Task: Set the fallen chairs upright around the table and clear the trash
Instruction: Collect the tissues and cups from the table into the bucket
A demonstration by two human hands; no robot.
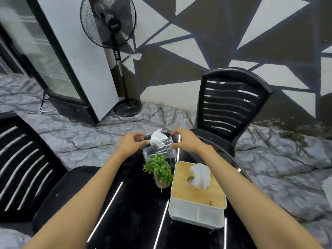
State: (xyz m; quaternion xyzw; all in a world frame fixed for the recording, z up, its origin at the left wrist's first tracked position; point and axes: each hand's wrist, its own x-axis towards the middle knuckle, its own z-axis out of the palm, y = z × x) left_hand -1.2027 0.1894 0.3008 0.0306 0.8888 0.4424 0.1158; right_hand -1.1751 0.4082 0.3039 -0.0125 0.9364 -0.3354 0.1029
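Both your hands are out over the far end of the black desk. Left hand has curled fingers and pinches the left edge of a clear plastic bag. Right hand is also curled, thumb on the bag's right edge. The bag is blurred, so it might be a thin plastic cup instead. It is held just above the desk between the two hands. A crumpled white tissue sits at the bag's top opening, touching your left thumb tip and partly sticking out.

Just in front of the bag is a small green potted plant, upright on the desk. To its right and touching its leaves is a white tissue box with a wooden lid, and a tissue sticks up from the slot.

The far chair is black with a slatted back. It stands upright at the far side of the desk, seat towards the desk edge. The left chair is the same kind, also upright, with its seat just beside the desk's left side.

On the grey stone floor behind are a black pedestal fan and a glass-door cooler. The fan is near the triangle-painted wall. There is a white scrap next to the fan pole, and you cannot tell what it hangs on.
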